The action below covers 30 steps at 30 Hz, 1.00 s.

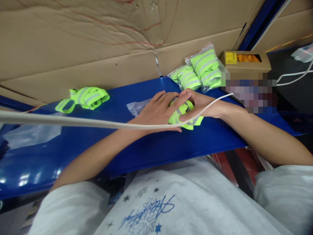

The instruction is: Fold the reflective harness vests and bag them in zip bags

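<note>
Between my two hands, just above or on the blue shelf, is a bundled neon-yellow reflective strap [188,122] with grey stripes. My left hand [155,112] presses against its left side, fingers long and close together, the far ones partly hidden behind it. My right hand [199,102] is closed on it from the right, index finger and thumb reaching over the bundle. A clear plastic bag [138,107] lies beside my left hand, partly hidden beneath it. A loose white cord [110,124] crosses the view in front of both hands.
Another reflective strap [89,97] lies loosely bundled at the left. Bagged straps [187,77] lean at the back right, near a cardboard box [246,68]. Another clear bag [36,132] lies on the blue shelf [156,153]. A cardboard wall [85,62] stands behind.
</note>
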Each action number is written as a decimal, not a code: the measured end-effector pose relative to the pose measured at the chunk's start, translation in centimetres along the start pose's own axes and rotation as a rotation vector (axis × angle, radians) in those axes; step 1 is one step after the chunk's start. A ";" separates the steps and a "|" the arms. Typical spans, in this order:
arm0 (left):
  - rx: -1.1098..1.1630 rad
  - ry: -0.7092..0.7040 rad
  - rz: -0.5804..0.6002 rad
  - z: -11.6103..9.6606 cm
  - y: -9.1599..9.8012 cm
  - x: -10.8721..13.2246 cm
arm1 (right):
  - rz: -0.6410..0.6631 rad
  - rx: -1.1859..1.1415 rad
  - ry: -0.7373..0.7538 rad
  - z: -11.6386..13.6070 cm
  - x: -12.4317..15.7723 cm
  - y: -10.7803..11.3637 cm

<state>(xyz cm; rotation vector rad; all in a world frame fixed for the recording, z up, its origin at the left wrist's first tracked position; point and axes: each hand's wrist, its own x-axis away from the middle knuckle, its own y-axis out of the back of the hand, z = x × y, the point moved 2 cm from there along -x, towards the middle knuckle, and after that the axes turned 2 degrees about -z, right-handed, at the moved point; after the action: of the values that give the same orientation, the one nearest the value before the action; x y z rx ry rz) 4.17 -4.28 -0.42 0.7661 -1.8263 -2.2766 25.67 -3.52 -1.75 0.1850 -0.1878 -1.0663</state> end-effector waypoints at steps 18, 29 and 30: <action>-0.127 -0.081 0.036 -2.1 -0.2 -0.3 | -0.141 0.201 0.266 -0.7 -0.7 -2.7; 0.052 0.286 -0.051 -0.4 -0.8 -0.4 | -0.098 0.105 0.015 -0.7 -0.4 0.2; 0.060 0.308 -0.078 -0.4 -1.0 -0.3 | -0.128 0.160 0.004 -0.6 -0.3 0.5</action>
<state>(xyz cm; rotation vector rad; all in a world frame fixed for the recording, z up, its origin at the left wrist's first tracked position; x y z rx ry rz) 4.85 -4.22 -1.34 1.1439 -1.7539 -2.0158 26.08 -3.03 -2.20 0.3471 -0.2613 -1.1781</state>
